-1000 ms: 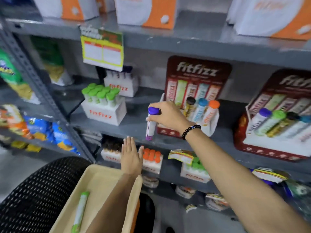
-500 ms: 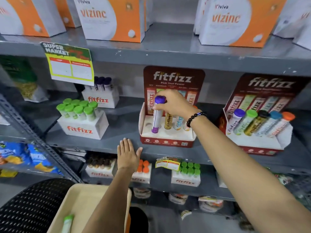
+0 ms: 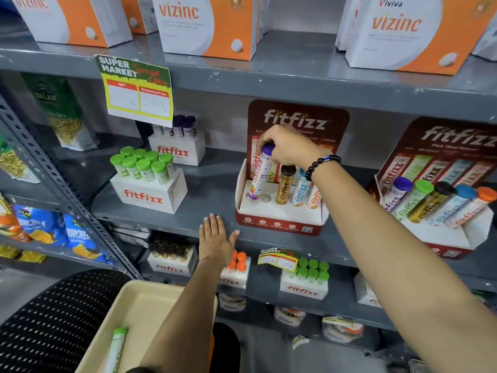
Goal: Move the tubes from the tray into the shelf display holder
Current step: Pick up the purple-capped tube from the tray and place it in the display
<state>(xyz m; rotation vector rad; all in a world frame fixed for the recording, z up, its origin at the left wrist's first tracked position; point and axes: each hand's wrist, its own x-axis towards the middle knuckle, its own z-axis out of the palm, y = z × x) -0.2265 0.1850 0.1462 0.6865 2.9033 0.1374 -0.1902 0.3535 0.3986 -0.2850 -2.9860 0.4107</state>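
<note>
My right hand grips the purple cap of a purple-capped tube, whose lower end sits at the leftmost hole of the red fitfizz display holder on the middle shelf. The hole beside it is vacant; a brown-capped tube, a blue tube and an orange tube stand in the others. My left hand rests flat, fingers apart, on the shelf's front edge. A beige tray at bottom centre holds a green-capped tube.
A second, full fitfizz holder stands to the right. A white box of green-capped tubes sits to the left. Vizinc boxes line the upper shelf. A black mesh chair is at lower left.
My right hand carried the purple-capped tube from in front of the shelf to the holder and lowered it to the leftmost hole. My left hand stayed on the shelf edge.
</note>
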